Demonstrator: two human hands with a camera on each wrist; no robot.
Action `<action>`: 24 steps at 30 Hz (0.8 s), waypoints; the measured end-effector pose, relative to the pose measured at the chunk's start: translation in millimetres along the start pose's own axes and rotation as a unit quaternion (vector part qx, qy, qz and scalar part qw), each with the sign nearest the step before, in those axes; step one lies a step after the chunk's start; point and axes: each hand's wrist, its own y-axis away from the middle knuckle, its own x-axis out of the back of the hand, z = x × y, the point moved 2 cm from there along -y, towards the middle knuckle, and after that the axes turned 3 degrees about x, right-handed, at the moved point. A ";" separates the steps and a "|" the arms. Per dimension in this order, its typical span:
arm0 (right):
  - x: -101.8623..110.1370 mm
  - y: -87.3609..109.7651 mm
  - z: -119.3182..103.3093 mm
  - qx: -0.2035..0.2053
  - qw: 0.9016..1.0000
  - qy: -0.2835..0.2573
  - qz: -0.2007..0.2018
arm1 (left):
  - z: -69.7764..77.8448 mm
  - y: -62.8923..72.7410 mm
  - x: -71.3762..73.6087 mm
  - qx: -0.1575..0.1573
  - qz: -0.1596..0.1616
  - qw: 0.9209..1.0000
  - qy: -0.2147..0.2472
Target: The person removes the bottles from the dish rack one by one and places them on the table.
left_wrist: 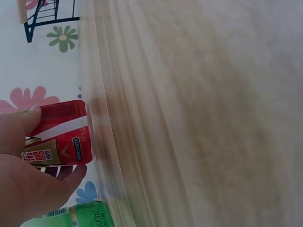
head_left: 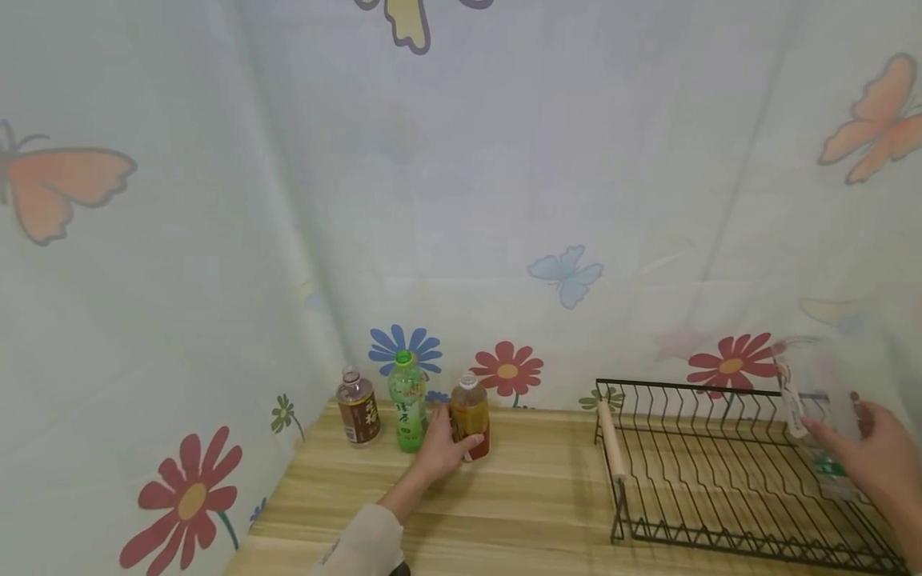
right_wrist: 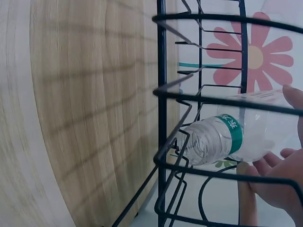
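My left hand (head_left: 441, 446) grips a drink bottle (head_left: 470, 420) with amber contents and a red lower label, standing on the wooden table. In the left wrist view, thumb and fingers lie on opposite sides of its red label (left_wrist: 66, 135). Just left of that hand stands a green bottle (head_left: 408, 400), followed by a clear bottle with a brown label (head_left: 358, 410). Over the right end of the rack, my right hand (head_left: 875, 456) holds a clear plastic container (head_left: 817, 384). Close below it is a clear, green-banded bottle (right_wrist: 208, 142), seen behind the rack wires.
A black wire dish rack (head_left: 691, 532) with a wooden handle (head_left: 612, 440) covers the table's right side. The wooden table (head_left: 533, 496) ends at a pale curtain (head_left: 461, 200) printed with flowers and butterflies, which also hangs along the left.
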 end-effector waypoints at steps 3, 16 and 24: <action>-0.3 -0.5 3.0 -0.013 1.000 0.008 -0.018 | -0.6 -0.3 -0.1 -0.005 -0.003 1.000 -0.002; -5.4 -1.6 9.3 -0.025 0.999 0.017 -0.022 | -0.4 1.0 0.3 0.000 -0.002 1.000 -0.003; -6.5 2.7 3.6 -0.040 0.998 0.048 -0.019 | -1.3 0.9 -0.1 -0.005 -0.003 1.000 0.000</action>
